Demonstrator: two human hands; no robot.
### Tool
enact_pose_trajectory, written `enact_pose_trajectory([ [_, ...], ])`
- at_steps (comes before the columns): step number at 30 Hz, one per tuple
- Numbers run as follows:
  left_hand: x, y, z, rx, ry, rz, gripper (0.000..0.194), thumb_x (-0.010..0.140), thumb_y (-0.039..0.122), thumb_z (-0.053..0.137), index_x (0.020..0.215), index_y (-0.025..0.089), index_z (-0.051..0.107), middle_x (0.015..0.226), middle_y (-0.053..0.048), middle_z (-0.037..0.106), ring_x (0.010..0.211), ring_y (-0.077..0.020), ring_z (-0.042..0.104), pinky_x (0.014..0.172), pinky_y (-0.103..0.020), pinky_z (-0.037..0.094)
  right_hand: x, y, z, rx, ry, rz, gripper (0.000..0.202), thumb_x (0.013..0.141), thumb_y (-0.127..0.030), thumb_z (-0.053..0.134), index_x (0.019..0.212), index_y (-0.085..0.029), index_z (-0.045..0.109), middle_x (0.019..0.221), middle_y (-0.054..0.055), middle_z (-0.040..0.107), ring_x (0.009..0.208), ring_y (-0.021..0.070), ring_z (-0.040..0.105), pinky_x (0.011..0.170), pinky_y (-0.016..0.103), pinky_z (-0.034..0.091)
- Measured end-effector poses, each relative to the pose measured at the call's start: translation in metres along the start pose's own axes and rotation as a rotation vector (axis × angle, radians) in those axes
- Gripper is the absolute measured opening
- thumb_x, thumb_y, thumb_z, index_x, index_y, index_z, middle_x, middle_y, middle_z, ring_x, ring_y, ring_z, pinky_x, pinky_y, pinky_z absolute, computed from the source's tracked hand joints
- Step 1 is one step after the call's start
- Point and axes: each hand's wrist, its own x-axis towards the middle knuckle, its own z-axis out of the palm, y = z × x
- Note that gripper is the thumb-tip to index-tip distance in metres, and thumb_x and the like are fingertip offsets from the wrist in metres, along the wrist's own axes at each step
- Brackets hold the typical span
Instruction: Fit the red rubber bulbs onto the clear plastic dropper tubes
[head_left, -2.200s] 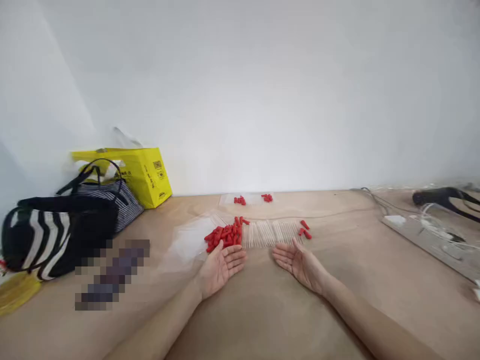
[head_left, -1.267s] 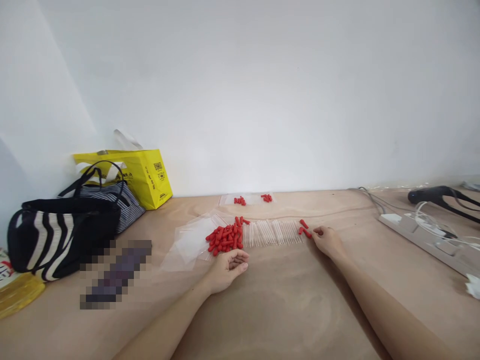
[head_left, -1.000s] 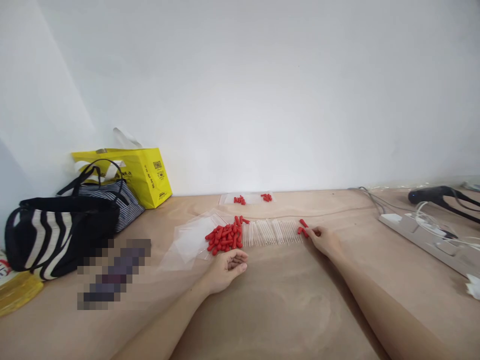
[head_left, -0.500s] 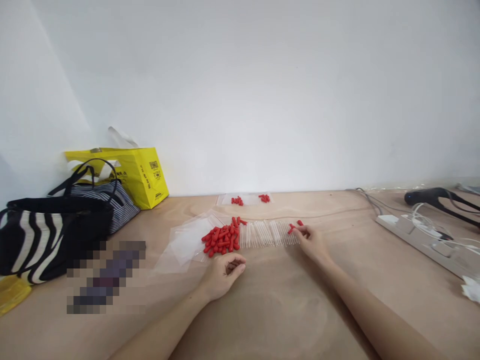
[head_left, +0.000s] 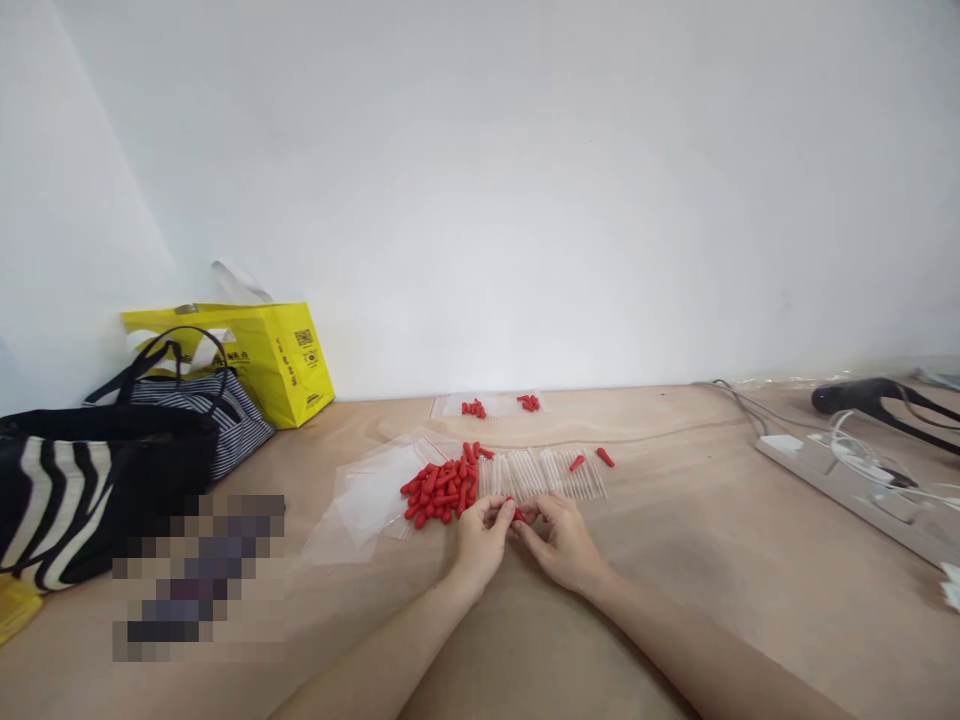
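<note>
My left hand (head_left: 482, 540) and my right hand (head_left: 561, 540) meet at the front of a row of thin clear tubes (head_left: 529, 472). Between their fingertips is a small red rubber bulb (head_left: 514, 512), pinched from both sides and partly hidden. A heap of red bulbs (head_left: 439, 488) lies just left of the row, partly on clear plastic bags (head_left: 367, 500). Two single red bulbs rest by the row's right end, one on the tubes (head_left: 577, 463) and one beside them (head_left: 605, 457).
Near the wall lies a clear bag (head_left: 497, 404) with red bulbs and tubes. At left stand a yellow bag (head_left: 300, 370), a striped bag (head_left: 244, 425) and a black bag (head_left: 161, 465). At right are a power strip (head_left: 847, 490), cables and a black object (head_left: 862, 395).
My right hand has moved left from the row's right end to meet my left hand, leaving two bulbs there. My left hand has shifted right and now pinches a bulb.
</note>
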Motion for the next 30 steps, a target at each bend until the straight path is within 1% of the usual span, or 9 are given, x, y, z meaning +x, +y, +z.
enact_pose_trajectory([
  [2, 0.000, -0.001, 0.001, -0.008, 0.056, 0.018, 0.027, 0.072, 0.042, 0.053, 0.071, 0.015, 0.052, 0.070, -0.004, 0.060, 0.069, -0.0168, 0.059, 0.067, -0.031, 0.051, 0.004, 0.004, -0.004, -0.010, -0.011, -0.008, 0.014, 0.076, -0.031, 0.050, 0.076, -0.020, 0.059, 0.073, 0.001, 0.061, 0.074, 0.0154, 0.053, 0.069, 0.028, 0.038],
  [4, -0.002, 0.000, 0.000, -0.021, 0.067, 0.023, 0.027, 0.073, 0.043, 0.051, 0.070, 0.017, 0.047, 0.067, -0.001, 0.056, 0.068, -0.0152, 0.058, 0.065, -0.030, 0.051, 0.013, 0.018, -0.013, -0.091, 0.060, 0.068, 0.018, 0.074, -0.036, 0.052, 0.077, -0.020, 0.060, 0.073, 0.003, 0.061, 0.074, 0.0167, 0.054, 0.071, 0.029, 0.038],
  [7, -0.008, 0.002, -0.006, -0.024, -0.005, -0.006, 0.027, 0.075, 0.044, 0.049, 0.073, 0.017, 0.044, 0.067, 0.001, 0.053, 0.065, -0.0132, 0.058, 0.063, -0.029, 0.052, 0.027, 0.052, -0.032, -0.296, 0.285, 0.394, 0.029, 0.072, -0.038, 0.050, 0.088, -0.015, 0.057, 0.075, 0.007, 0.061, 0.076, 0.0194, 0.055, 0.071, 0.030, 0.038],
  [9, -0.011, 0.004, -0.011, -0.006, -0.072, -0.022, 0.028, 0.074, 0.044, 0.049, 0.074, 0.017, 0.043, 0.068, 0.001, 0.053, 0.063, -0.0123, 0.057, 0.061, -0.029, 0.052, 0.033, 0.073, -0.042, -0.372, 0.277, 0.558, 0.036, 0.072, -0.040, 0.048, 0.095, -0.013, 0.055, 0.079, 0.008, 0.061, 0.078, 0.0204, 0.056, 0.068, 0.029, 0.038],
  [11, -0.013, 0.004, -0.016, 0.005, -0.107, -0.025, 0.028, 0.073, 0.044, 0.052, 0.075, 0.017, 0.044, 0.068, 0.001, 0.053, 0.063, -0.0119, 0.057, 0.062, -0.028, 0.052, 0.035, 0.087, -0.047, -0.403, 0.233, 0.628, 0.039, 0.071, -0.043, 0.049, 0.095, -0.014, 0.056, 0.081, 0.009, 0.062, 0.078, 0.0212, 0.057, 0.067, 0.029, 0.038],
  [17, -0.015, 0.005, -0.028, 0.012, -0.134, -0.004, 0.025, 0.070, 0.037, 0.058, 0.081, 0.017, 0.049, 0.072, 0.000, 0.054, 0.070, -0.0128, 0.056, 0.070, -0.029, 0.050, 0.035, 0.094, -0.043, -0.389, 0.176, 0.650, 0.026, 0.071, -0.040, 0.048, 0.078, -0.020, 0.062, 0.075, 0.005, 0.064, 0.076, 0.0206, 0.058, 0.064, 0.029, 0.038],
  [22, -0.016, 0.009, -0.030, 0.079, -0.179, 0.008, 0.019, 0.071, 0.033, 0.057, 0.077, 0.016, 0.052, 0.069, 0.000, 0.054, 0.068, -0.0124, 0.055, 0.069, -0.027, 0.048, 0.035, 0.097, -0.047, -0.343, 0.176, 0.649, 0.023, 0.073, -0.033, 0.046, 0.080, -0.021, 0.064, 0.073, 0.003, 0.065, 0.069, 0.0162, 0.059, 0.060, 0.024, 0.038],
  [26, -0.016, 0.010, -0.030, 0.104, -0.180, 0.014, 0.019, 0.071, 0.034, 0.057, 0.077, 0.016, 0.054, 0.070, -0.001, 0.057, 0.069, -0.0130, 0.055, 0.069, -0.027, 0.047, 0.034, 0.102, -0.058, -0.344, 0.194, 0.664, 0.028, 0.075, -0.036, 0.043, 0.081, -0.020, 0.065, 0.074, 0.004, 0.065, 0.069, 0.0160, 0.060, 0.057, 0.023, 0.039],
  [30, -0.016, 0.010, -0.030, 0.120, -0.170, 0.012, 0.019, 0.070, 0.034, 0.057, 0.077, 0.017, 0.054, 0.070, 0.000, 0.058, 0.069, -0.0134, 0.056, 0.069, -0.027, 0.046, 0.032, 0.105, -0.067, -0.394, 0.196, 0.674, 0.027, 0.072, -0.039, 0.048, 0.081, -0.021, 0.065, 0.079, 0.006, 0.064, 0.075, 0.0179, 0.059, 0.063, 0.025, 0.040],
])
